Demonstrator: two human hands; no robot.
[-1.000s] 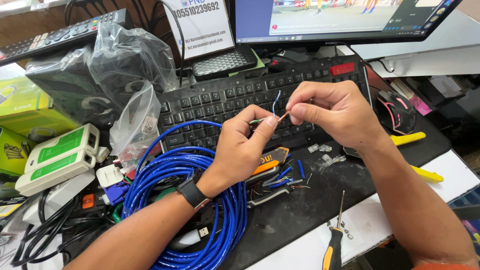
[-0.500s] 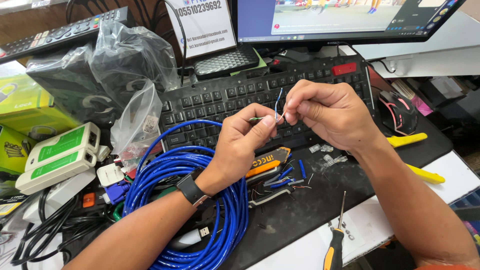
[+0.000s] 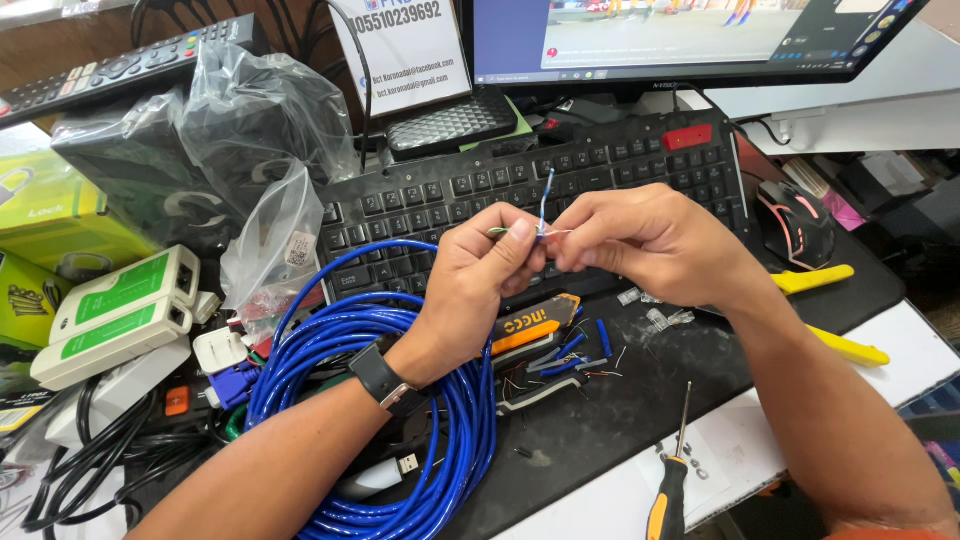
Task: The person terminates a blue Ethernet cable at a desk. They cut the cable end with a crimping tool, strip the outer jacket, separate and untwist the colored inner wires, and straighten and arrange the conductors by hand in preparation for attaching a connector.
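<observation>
My left hand and my right hand meet above a black keyboard. Both pinch the thin coloured wires fanned out from the stripped end of a blue network cable; one blue-white wire sticks straight up between the fingertips. The rest of that cable lies as a blue coil under my left forearm, which wears a black wrist band. An orange-and-black crimping tool rests just below my hands, with small clear plug connectors beside it.
A green-and-white cable tester sits at the left near plastic bags. Yellow-handled cutters and a mouse lie right. A yellow-handled screwdriver lies at the front. A monitor stands behind the keyboard.
My hands have kept working the wire ends; the blue-white wire now stands more upright between the fingertips. The view has shifted only slightly.
</observation>
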